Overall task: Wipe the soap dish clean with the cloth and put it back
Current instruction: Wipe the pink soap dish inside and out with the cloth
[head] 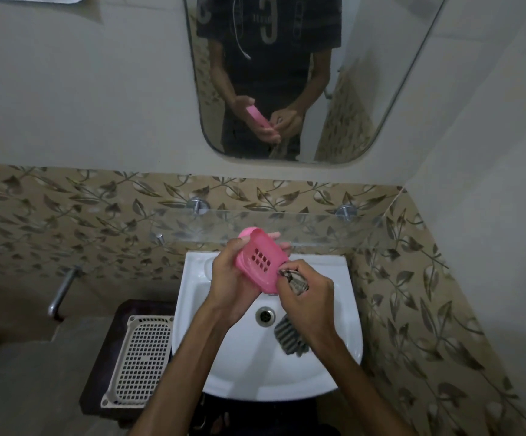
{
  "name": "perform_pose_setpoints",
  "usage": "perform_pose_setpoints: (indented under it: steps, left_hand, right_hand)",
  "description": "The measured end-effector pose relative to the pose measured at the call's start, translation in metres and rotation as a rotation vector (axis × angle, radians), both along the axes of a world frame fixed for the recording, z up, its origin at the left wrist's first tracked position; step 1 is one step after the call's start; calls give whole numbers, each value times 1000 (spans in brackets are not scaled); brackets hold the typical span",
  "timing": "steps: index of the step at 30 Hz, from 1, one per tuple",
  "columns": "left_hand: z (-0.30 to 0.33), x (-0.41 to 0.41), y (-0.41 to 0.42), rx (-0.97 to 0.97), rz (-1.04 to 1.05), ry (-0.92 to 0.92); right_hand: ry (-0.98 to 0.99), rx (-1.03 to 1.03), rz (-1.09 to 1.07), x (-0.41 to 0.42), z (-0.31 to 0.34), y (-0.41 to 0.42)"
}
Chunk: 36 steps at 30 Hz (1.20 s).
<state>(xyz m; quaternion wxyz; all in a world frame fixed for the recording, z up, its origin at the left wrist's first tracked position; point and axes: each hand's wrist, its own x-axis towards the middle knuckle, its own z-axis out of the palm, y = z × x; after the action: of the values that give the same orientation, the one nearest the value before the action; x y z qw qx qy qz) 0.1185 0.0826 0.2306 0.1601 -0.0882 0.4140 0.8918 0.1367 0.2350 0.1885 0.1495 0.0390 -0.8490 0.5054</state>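
Note:
My left hand [228,280] holds a pink soap dish [260,262] tilted over the white sink [192,309], its slotted inside facing me. A pink rounded piece [247,231] shows behind the dish's top edge; I cannot tell what it is. My right hand [309,297] grips a grey striped cloth [296,283] bunched against the dish's lower right edge. The cloth's loose end [290,338] hangs below my wrist into the basin.
A glass shelf [318,228] on two metal brackets runs across the wall just behind the dish. A mirror [287,73] hangs above. The drain [265,315] lies mid-basin. A white perforated tray [139,354] rests on a dark stool at left, near a metal tap [63,287].

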Motion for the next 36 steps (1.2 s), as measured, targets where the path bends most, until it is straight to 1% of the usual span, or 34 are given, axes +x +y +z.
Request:
perform_pose_setpoints:
  steps: [2, 4, 6, 9, 12, 14, 18, 20, 23, 26, 28, 32, 34, 36]
  left_hand:
    - [4, -1, -5, -17, -40, -27]
    - [5, -1, -10, -19, -42, -28]
    - [5, -1, -13, 17, -4, -12]
    - [4, 1, -11, 77, 75, 38]
    - [4, -2, -7, 70, 125, 97]
    - [4, -4, -8, 44, 114, 124]
    - [8, -7, -5, -29, 91, 159]
    - [7, -8, -5, -12, 112, 151]
    - [2, -8, -8, 33, 147, 118]
    - [4, -4, -5, 76, 143, 141]
    - [6, -3, -3, 101, 140, 144]
    - [11, -4, -4, 110, 168, 117]
    - [11, -4, -4, 123, 172, 118]
    - [12, -4, -3, 119, 172, 132]
  right_hand:
    - [107, 132, 68, -5, -2, 6]
    - [165, 190, 145, -5, -4, 11]
    - [169, 240, 205, -7, -3, 15]
    - [150, 331, 196, -16, -2, 23]
    - [147, 275, 267, -5, 2, 16]
    - [150, 255, 326, -1, 3, 15]
    - [156, 285, 211, -24, 6, 23]
    - [112, 229, 226, -15, 5, 14]
    - [44, 169, 304, 0, 3, 6]
    - [44, 167, 210, -20, 11, 13]
    - [35, 110, 178, -24, 18, 10]
    - [31, 52, 244, -23, 34, 5]
    - [-43, 38, 278, -27, 35, 6]
    - [-80, 68, 236, -23, 32, 3]
